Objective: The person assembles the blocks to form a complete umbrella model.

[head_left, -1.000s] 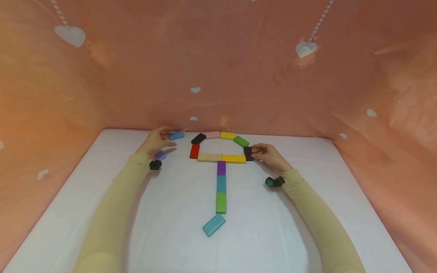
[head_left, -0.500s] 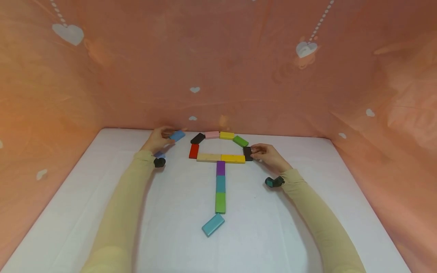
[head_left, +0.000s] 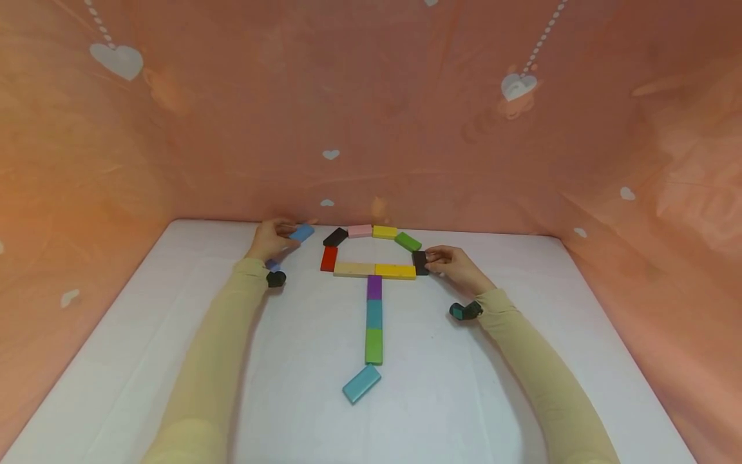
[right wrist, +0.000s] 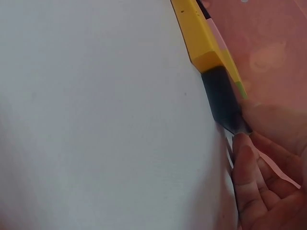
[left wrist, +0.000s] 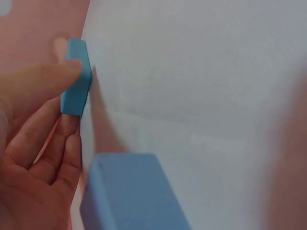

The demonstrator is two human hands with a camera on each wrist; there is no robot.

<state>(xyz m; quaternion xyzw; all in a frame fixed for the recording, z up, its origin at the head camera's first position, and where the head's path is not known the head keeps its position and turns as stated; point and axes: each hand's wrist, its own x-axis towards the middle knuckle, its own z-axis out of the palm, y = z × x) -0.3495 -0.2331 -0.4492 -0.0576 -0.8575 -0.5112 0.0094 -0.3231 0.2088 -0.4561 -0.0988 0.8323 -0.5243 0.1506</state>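
Observation:
Near the back left of the white table, my left hand pinches a light blue block between thumb and fingers; the left wrist view shows the thumb across its face. A second blue block lies below that wrist, partly covered. My right hand grips the outer side of a black block with thumb and fingertips. This block stands at the right end of a half-ring of blocks: green, yellow, pink, black and red. A tan block and a yellow block form its base.
From the base a column runs toward me: a purple block, a teal block and a green block. Another teal block sits slanted at its near end. Pink cloth with hearts rises behind the table.
My left hand has moved slightly right and closed its thumb and fingers on the light blue block, which has turned a little. My right hand stays at the black block.

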